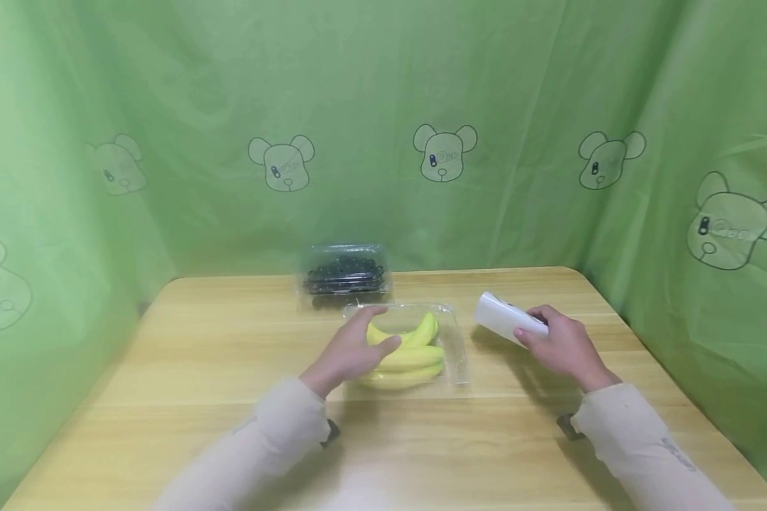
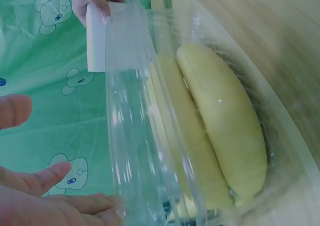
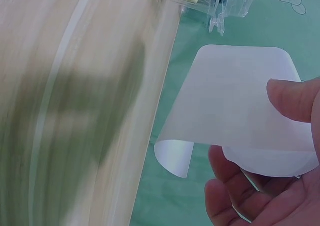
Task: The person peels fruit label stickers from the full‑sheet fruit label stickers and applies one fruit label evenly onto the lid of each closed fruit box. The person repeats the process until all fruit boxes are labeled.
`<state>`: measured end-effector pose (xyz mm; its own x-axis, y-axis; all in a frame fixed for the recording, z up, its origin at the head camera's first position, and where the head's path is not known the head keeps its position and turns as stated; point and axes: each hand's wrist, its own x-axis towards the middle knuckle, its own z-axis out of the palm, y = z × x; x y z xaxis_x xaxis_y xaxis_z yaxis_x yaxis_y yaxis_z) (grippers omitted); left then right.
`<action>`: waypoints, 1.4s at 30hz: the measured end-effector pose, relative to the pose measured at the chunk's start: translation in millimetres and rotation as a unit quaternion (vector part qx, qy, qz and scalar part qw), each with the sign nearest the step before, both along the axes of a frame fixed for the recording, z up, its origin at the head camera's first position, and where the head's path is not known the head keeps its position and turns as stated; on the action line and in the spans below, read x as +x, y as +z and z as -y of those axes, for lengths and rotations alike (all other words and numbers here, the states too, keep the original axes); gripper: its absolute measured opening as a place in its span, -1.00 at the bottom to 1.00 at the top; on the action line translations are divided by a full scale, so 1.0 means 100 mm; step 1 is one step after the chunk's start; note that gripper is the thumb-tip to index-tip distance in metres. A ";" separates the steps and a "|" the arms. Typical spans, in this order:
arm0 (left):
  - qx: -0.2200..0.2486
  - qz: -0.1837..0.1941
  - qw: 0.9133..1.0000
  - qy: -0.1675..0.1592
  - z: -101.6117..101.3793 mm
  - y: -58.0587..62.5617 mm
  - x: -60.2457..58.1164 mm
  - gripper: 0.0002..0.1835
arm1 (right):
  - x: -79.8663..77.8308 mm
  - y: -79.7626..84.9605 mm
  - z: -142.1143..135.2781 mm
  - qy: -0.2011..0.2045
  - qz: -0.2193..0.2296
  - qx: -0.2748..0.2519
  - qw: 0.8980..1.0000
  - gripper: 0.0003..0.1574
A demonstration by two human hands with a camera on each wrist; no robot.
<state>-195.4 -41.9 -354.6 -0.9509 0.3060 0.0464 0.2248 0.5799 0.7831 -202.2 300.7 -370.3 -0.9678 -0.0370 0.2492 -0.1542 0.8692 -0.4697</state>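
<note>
A bunch of yellow bananas (image 1: 412, 360) lies in a clear plastic container (image 1: 458, 351) on the wooden table. Over the container's left side is my left hand (image 1: 353, 351), thumb and fingers spread. The left wrist view shows its fingers (image 2: 47, 178) straight beside the clear container wall (image 2: 130, 116); whether a fingertip touches it I cannot tell. To the right, my right hand (image 1: 565, 346) grips a white roll (image 1: 505, 319) above the table. In the right wrist view the thumb presses the white roll (image 3: 230, 95) from one side, fingers beneath it, and a loose edge curls out.
Behind the bananas stands a second clear container (image 1: 345, 248) with dark round fruit (image 1: 345, 273), perhaps grapes or blueberries. A green curtain (image 1: 383, 85) with printed bear heads encloses the wooden table (image 1: 230, 348) at the back and sides.
</note>
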 end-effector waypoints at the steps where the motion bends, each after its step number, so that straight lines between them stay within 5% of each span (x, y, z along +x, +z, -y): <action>1: 0.002 0.005 1.000 -0.002 -0.01 0.00 0.00 -0.32 | 0.00 0.00 0.01 0.000 0.000 0.000 1.000 -0.34; 17: 0.027 0.032 0.999 -0.006 -0.27 0.02 -0.03 -0.33 | 0.03 0.03 0.06 0.001 0.003 0.002 1.000 -0.37; 34: 0.103 0.077 0.992 -0.017 -0.64 0.04 -0.10 -0.40 | 0.03 0.04 0.12 0.007 -0.007 0.004 1.000 -0.38; 42: 0.141 0.096 0.985 0.003 -0.89 0.05 -0.14 -0.40 | 0.03 0.02 0.12 0.008 -0.011 0.007 1.000 -0.38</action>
<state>-209.4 47.4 -349.7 -0.9520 0.3017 -0.0520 0.0543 0.3335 0.9412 -199.5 288.5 -367.9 -0.9615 -0.0560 0.2691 -0.1780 0.8728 -0.4545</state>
